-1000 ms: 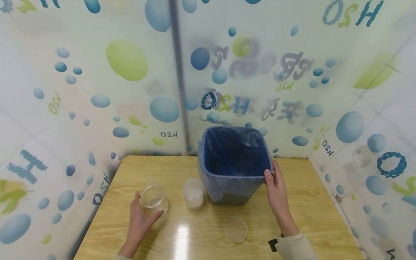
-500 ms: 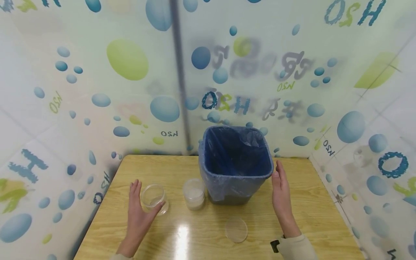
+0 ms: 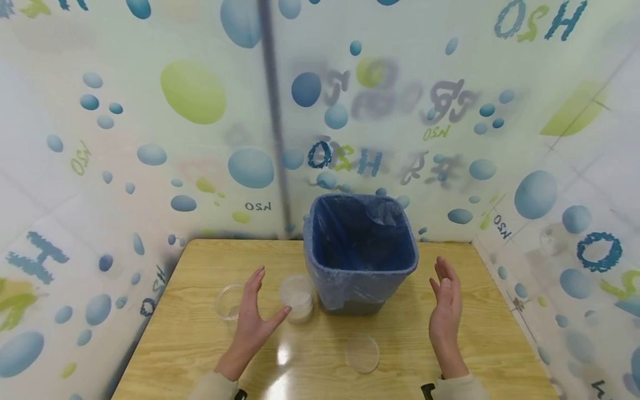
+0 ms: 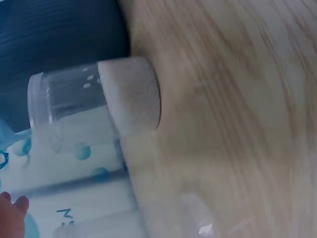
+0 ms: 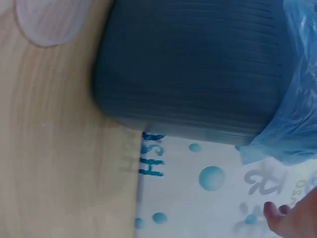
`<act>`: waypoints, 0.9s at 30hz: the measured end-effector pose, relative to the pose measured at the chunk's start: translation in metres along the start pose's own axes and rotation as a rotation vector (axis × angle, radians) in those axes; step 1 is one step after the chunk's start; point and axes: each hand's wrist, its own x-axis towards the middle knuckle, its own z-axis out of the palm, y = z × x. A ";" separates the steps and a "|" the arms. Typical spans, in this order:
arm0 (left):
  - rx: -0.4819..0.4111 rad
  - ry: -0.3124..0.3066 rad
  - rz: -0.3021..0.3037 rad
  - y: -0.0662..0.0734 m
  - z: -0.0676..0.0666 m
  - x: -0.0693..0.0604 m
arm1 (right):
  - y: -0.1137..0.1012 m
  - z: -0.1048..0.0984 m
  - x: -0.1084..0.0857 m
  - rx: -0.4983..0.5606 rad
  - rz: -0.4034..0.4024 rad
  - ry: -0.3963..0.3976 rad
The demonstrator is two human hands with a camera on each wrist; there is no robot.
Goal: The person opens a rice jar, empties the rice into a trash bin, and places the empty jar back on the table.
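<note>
Currently, both hands are off everything they touched a second ago. The left hand [image 3: 252, 328] has let go of the clear empty jar [image 3: 228, 304], which stands by itself at the left of the wooden table [image 3: 500, 339], partly hidden behind the fingers in the head view. That hand is now over toward the clear jar with white contents [image 3: 297, 303], its grip wide: fingers extended, thumb spread away, nothing held. In the head view the thumb tip overlaps the jar's near edge; contact cannot be told there. The left wrist view shows fingertips [image 4: 14, 210] apart from this jar, which is upright, its white mass filling the lower part. Right hand [image 3: 445, 311] has come away from the rim of the lined blue bin [image 3: 350, 289] and hangs just right of it, fingers slightly bent, grip loose, holding nothing. Bin unmoved, upright; white-filled jar just beside its left side. Transparent round disc [image 3: 362, 354], possibly a lid, lies flat in front of the bin, untouched. Implication, as judged: the empty jar is released, the bin stands without support, and attention appears shifted to the white-filled jar.
</note>
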 end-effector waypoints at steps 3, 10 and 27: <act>-0.037 -0.006 -0.056 -0.005 0.014 -0.005 | 0.007 -0.003 -0.005 0.020 0.013 0.023; -0.017 -0.064 -0.346 -0.014 0.038 -0.023 | 0.022 -0.009 -0.017 -0.027 0.095 0.032; -0.116 -0.174 -0.664 -0.036 0.061 -0.039 | 0.040 0.000 -0.032 -0.009 0.183 0.014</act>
